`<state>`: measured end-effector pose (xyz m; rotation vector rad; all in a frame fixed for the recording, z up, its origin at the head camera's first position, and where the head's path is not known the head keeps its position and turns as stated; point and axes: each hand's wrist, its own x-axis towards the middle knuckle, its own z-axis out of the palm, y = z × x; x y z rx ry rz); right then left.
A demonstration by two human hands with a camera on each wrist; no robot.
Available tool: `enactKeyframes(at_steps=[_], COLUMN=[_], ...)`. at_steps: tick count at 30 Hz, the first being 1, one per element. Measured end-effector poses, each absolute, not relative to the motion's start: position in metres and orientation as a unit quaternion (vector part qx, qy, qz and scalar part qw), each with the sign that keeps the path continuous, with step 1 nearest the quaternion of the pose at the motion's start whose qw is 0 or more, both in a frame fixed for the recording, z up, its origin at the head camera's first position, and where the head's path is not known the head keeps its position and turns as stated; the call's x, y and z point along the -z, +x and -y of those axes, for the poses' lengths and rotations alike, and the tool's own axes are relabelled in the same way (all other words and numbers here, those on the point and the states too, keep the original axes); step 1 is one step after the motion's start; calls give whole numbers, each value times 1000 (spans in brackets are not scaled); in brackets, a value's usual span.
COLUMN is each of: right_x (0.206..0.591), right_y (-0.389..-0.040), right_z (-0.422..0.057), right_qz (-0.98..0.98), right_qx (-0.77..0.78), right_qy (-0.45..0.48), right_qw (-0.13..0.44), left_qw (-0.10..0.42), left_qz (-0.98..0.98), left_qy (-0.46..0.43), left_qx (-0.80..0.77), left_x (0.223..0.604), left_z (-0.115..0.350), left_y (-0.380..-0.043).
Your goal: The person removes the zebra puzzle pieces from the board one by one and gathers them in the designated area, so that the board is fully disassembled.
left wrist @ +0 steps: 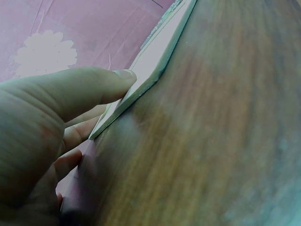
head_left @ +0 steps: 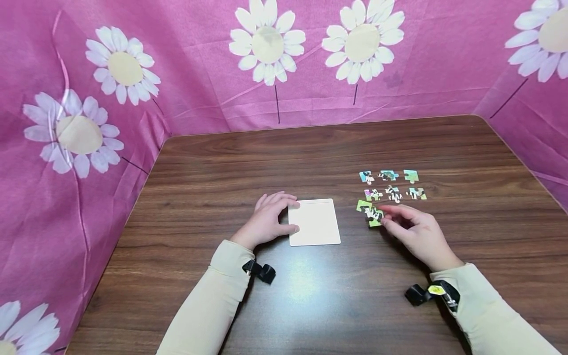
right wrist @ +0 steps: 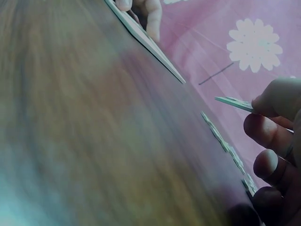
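Observation:
A thin white square board (head_left: 314, 222) lies flat on the table in the middle of the head view. My left hand (head_left: 270, 217) rests at its left side, thumb and a fingertip on the surface. The left wrist view shows that thumb (left wrist: 101, 87) fairly straight on the board's edge. My right hand (head_left: 417, 231) pinches a green, black and white jigsaw piece (head_left: 374, 217) between thumb and finger. In the right wrist view this piece (right wrist: 233, 102) is raised off the table. Part of it is hidden by the fingertips. Another green piece (head_left: 363, 205) appears just behind it.
Beyond the right hand, several loose jigsaw pieces lie in two rows, including a green one (head_left: 411, 175) and a black-and-white one (head_left: 393, 194). The dark wooden table (head_left: 266, 162) is bordered by pink cloth (head_left: 199, 74) printed with white flowers.

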<state>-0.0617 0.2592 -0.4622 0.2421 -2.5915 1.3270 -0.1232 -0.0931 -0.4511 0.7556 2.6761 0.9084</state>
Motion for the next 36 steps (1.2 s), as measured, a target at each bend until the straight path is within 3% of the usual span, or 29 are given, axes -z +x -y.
enactKeyframes(at_steps=[21, 36], right_x=[461, 461], right_y=[-60, -64], right_z=[-298, -335], right_qz=[876, 904], right_qx=[-464, -415], right_qy=[37, -6], right_qw=[126, 105], left_qw=[112, 117], left_qz=[-908, -909], left_qy=[258, 254], left_qx=[-310, -309], left_x=[451, 450], left_z=[93, 93], left_y=[-123, -123])
